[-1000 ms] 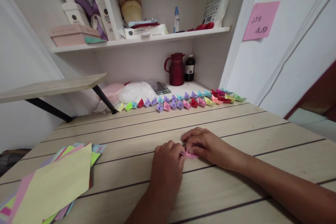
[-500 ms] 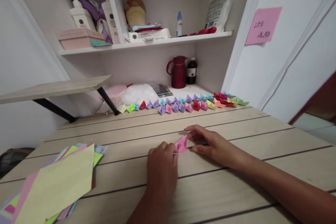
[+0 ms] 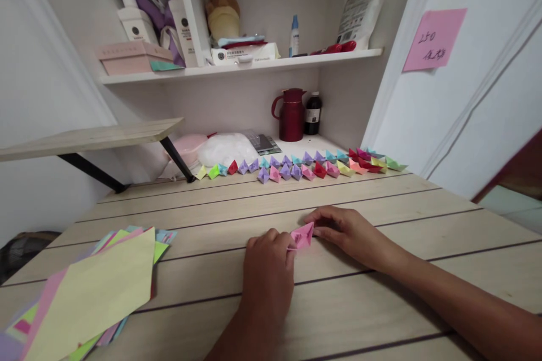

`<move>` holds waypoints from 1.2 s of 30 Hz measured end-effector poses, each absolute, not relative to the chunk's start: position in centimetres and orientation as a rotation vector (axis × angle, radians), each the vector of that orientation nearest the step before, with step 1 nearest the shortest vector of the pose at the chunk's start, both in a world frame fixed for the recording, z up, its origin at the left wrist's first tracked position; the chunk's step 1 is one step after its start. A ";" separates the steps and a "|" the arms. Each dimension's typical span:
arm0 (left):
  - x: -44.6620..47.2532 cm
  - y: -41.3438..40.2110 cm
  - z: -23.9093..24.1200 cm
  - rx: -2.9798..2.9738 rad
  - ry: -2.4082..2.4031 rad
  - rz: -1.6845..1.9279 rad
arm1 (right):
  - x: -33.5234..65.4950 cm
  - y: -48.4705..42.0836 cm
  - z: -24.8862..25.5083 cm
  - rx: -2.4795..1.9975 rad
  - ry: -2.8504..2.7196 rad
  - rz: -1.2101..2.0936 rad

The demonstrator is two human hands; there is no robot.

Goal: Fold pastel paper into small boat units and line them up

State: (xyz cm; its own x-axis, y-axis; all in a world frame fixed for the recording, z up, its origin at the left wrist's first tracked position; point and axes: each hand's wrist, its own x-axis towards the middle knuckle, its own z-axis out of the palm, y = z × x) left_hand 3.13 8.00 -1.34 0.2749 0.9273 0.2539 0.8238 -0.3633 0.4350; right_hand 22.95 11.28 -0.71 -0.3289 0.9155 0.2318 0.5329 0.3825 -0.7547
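A small pink folded paper piece (image 3: 302, 235) stands just above the wooden table (image 3: 381, 304), held between both hands. My left hand (image 3: 267, 268) pinches its left end with closed fingers. My right hand (image 3: 349, 233) pinches its right end, fingers curled together. Along the table's far edge lies a row of several small folded paper boats (image 3: 296, 168) in many colours. A fanned stack of coloured paper sheets (image 3: 88, 293), a pale yellow one on top, lies at the near left.
A dark red jug (image 3: 291, 114) and a dark bottle (image 3: 313, 113) stand in the alcove behind the boats. A shelf (image 3: 237, 70) above carries bottles and boxes. A raised wooden board (image 3: 91, 138) juts in from the left. A pink note (image 3: 433, 39) is stuck on the right wall.
The pink piece went from pressed flat under both hands to lifted and held upright between them. It has shifted slightly right since half a second ago.
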 end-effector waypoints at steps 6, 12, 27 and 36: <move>3.1 7.9 -1.4 2.316 1.618 0.704 | 23.0 11.3 -0.6 -1.236 -2.031 0.773; 3.2 8.0 -1.2 2.308 1.610 0.689 | 22.9 11.3 -0.6 -1.240 -2.027 0.761; 3.2 8.1 -1.2 2.241 1.622 0.701 | 22.9 11.4 -1.0 -1.214 -2.030 0.743; 3.1 8.3 -1.1 2.477 1.632 0.550 | 23.1 11.5 -1.2 -1.204 -1.986 0.724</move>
State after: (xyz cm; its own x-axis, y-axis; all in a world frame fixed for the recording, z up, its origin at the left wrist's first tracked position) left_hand 3.08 8.33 -1.11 0.3506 0.9076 0.2310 0.8621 -0.4092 0.2989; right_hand 23.13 11.55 -1.21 -0.3281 0.9046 0.2720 0.5170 0.4130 -0.7498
